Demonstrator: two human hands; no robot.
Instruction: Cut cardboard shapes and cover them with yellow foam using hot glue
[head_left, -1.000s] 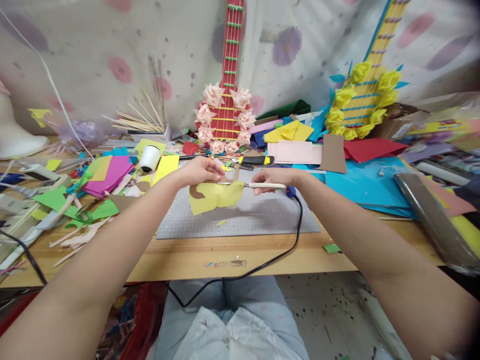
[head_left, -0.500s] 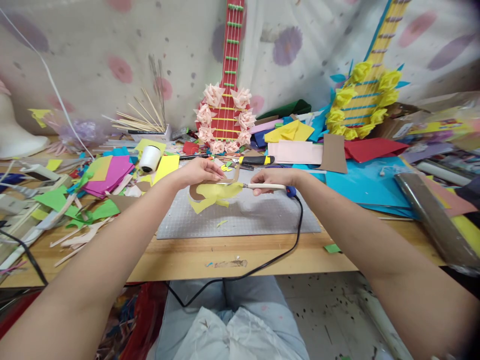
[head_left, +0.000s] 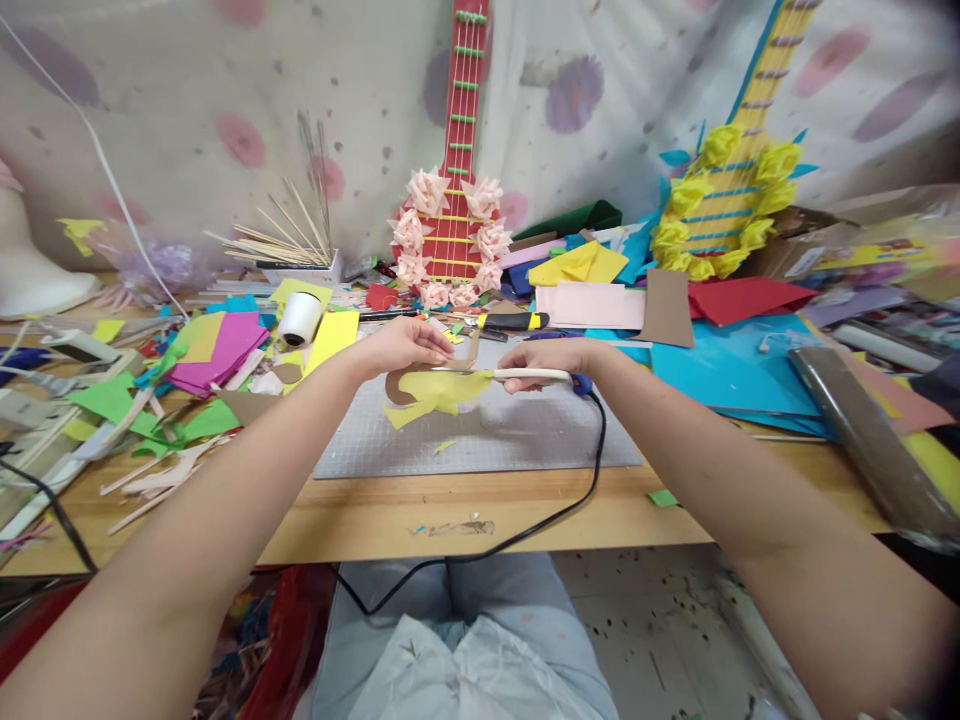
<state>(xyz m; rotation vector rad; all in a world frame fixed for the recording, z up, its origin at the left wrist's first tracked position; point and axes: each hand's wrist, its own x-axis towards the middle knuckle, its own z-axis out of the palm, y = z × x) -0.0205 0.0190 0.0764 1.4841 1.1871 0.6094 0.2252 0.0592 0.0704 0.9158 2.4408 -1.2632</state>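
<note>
My left hand point(head_left: 412, 345) pinches a curved brown cardboard piece point(head_left: 397, 386), with its thumb and fingertips close together. A limp yellow sheet point(head_left: 442, 390) with ragged edges hangs along that piece, above the grey cutting mat point(head_left: 540, 440). My right hand point(head_left: 541, 358) is closed round a tool with a long white handle point(head_left: 536, 375) and a blue end, where a black cord point(head_left: 600, 440) appears to join. A thin metal edge runs from the tool along the top of the yellow sheet. How the tool's front is built is too blurred to tell.
A red paper guitar point(head_left: 450, 235) with pink flowers and a yellow one point(head_left: 720, 200) lean at the back. A utility knife point(head_left: 514, 321), a white roll point(head_left: 300, 317), skewers point(head_left: 289, 240), blue sheets point(head_left: 735, 370) and green scraps point(head_left: 112, 400) surround the mat. The cord loops over the table edge.
The yellow sheet has shifted slightly right and its lower flaps sit closer together. The tool's front is nearer the sheet's right end. Both hands have moved only a little.
</note>
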